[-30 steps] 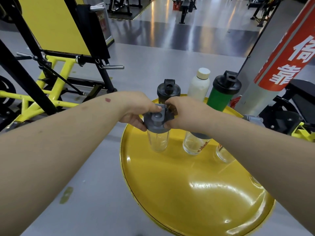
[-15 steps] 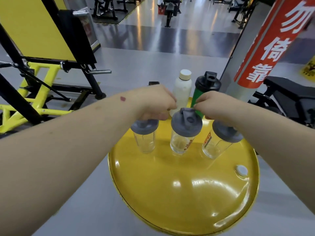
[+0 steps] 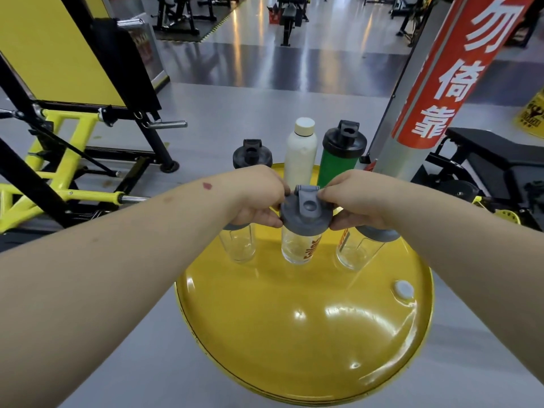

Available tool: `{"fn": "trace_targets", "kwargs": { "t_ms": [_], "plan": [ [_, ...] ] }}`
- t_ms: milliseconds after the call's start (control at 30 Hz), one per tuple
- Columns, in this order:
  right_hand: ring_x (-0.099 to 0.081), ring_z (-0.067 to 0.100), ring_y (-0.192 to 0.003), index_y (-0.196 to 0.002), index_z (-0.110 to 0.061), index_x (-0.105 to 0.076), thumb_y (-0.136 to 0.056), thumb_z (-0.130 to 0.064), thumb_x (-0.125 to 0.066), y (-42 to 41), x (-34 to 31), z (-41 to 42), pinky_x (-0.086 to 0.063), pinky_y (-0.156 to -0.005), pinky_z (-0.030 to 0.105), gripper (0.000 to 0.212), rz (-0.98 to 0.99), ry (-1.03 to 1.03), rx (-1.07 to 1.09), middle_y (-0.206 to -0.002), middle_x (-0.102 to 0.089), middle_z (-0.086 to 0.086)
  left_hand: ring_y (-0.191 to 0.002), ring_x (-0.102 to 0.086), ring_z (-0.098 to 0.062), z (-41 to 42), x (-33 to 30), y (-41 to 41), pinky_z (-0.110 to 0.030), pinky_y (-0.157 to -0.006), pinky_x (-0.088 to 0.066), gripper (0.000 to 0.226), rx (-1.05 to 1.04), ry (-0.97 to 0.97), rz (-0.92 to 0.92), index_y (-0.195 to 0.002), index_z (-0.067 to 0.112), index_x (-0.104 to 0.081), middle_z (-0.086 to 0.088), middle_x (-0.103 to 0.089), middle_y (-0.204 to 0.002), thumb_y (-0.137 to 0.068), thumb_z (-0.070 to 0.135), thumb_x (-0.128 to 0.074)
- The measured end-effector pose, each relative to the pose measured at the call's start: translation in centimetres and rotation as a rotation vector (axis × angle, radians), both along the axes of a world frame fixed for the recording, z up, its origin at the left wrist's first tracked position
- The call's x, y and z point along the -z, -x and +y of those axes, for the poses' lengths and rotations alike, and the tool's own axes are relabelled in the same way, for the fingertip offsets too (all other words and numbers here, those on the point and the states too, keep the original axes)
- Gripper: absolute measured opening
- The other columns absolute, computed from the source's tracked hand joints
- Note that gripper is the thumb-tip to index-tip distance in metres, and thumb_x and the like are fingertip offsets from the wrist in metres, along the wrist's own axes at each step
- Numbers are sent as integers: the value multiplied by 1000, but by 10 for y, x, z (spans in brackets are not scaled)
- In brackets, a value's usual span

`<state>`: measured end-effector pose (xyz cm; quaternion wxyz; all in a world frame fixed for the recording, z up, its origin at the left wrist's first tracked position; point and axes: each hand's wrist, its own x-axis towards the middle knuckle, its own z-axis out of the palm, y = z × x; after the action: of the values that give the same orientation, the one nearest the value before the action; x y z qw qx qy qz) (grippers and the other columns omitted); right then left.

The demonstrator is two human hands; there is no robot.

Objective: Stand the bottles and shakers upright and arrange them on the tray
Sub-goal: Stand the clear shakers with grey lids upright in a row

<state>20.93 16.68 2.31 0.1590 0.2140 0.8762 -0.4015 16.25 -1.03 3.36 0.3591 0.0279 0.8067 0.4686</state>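
A round yellow tray (image 3: 309, 343) carries several upright containers. In the front row stand three clear shakers with grey lids: left (image 3: 240, 245), middle (image 3: 301, 231) and right (image 3: 357, 251). Behind them stand a black-lidded shaker (image 3: 252, 153), a white bottle (image 3: 300, 154) and a green shaker with a black lid (image 3: 341, 154). My left hand (image 3: 259, 195) and my right hand (image 3: 357, 198) both pinch the grey lid of the middle clear shaker from either side.
A small white cap or plug (image 3: 404, 288) sits on the tray's right side. A red-and-silver pillar (image 3: 435, 92) rises just behind the tray on the right. Yellow and black gym equipment (image 3: 73, 136) stands to the left, a black bench (image 3: 485, 163) to the right.
Both hands shifted from the left clear shaker to the middle one and now grip its lid. The camera view swung left, showing all three clear shakers in a row.
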Motion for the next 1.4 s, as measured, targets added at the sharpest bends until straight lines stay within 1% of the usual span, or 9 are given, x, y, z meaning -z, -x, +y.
{"fn": "trace_targets", "kwargs": {
  "t_ms": [267, 400, 500, 633, 967, 1100, 1233, 1333, 1400],
  "plan": [
    [-73, 31, -92, -120, 1, -64, -98, -17, -63, 0, -7, 4, -64, -82, 42, 28, 70, 175, 56, -122, -70, 25, -102, -71, -37, 1, -8, 5, -45, -92, -58, 30, -4, 44, 20, -127, 4, -58, -19, -66, -114, -99, 3, -48],
    [-54, 48, -128, -142, 9, -47, -105, -19, -54, -3, -36, 21, -48, -104, 56, 47, 170, 132, 146, -142, -49, 35, -96, -72, -25, 17, -24, 18, -35, -86, -60, 20, -76, 6, 196, -111, 6, -66, -15, -70, -109, -94, 3, -55],
    [-55, 50, -127, -139, 10, -50, -104, -16, -53, -7, -44, 42, -44, -106, 57, 43, 218, 145, 222, -138, -53, 37, -90, -58, -20, 37, -36, 12, -25, -73, -52, 18, -102, -156, 109, -111, 3, -62, -9, -60, -97, -98, 3, -49],
    [-75, 30, -100, -110, -3, -70, -101, -29, -60, -15, -34, 70, -61, -91, 43, 29, 207, 95, 303, -105, -75, 15, -105, -69, -37, 61, -32, -2, -40, -83, -62, 33, 23, -179, -96, -128, 1, -57, -20, -63, -123, -100, 17, -55],
    [-72, 28, -105, -110, 3, -67, -101, -16, -63, -22, -14, 105, -60, -86, 31, 21, 313, 402, 391, -112, -72, 22, -123, -56, -49, 106, -16, -21, -51, -104, -49, 57, 109, -107, -272, -153, 10, -34, -20, -37, -156, -104, 37, -46],
    [-71, 34, -111, -92, -11, -70, -99, -11, -64, -22, -9, 109, -59, -95, 36, 10, 356, 330, 288, -99, -74, 14, -119, -59, -48, 117, -15, -24, -51, -103, -49, 55, 101, -93, -265, -153, 11, -33, -24, -48, -145, -105, 36, -44],
    [-73, 24, -102, -111, -12, -73, -89, -1, -72, -30, -4, 116, -59, -94, 36, 25, 415, 174, 149, -109, -75, 12, -121, -57, -49, 123, -12, -26, -51, -103, -50, 51, 126, -25, -247, -148, 8, -38, -21, -57, -111, -105, 35, -44],
    [-69, 13, -100, -119, -15, -72, -83, -11, -81, -35, -1, 124, -56, -84, 26, 37, 431, 18, 182, -112, -73, 3, -132, -49, -47, 128, -10, -25, -50, -103, -49, 54, 98, -22, -234, -151, 5, -34, -23, -41, -152, -105, 32, -44],
    [-69, 23, -104, -121, -17, -70, -84, -27, -81, -37, 4, 129, -58, -90, 36, 39, 273, -14, 233, -116, -71, 4, -137, -44, -46, 132, -10, -24, -51, -105, -47, 57, 69, -48, -232, -155, 6, -29, -21, -26, -162, -106, 30, -43]
  ]
}}
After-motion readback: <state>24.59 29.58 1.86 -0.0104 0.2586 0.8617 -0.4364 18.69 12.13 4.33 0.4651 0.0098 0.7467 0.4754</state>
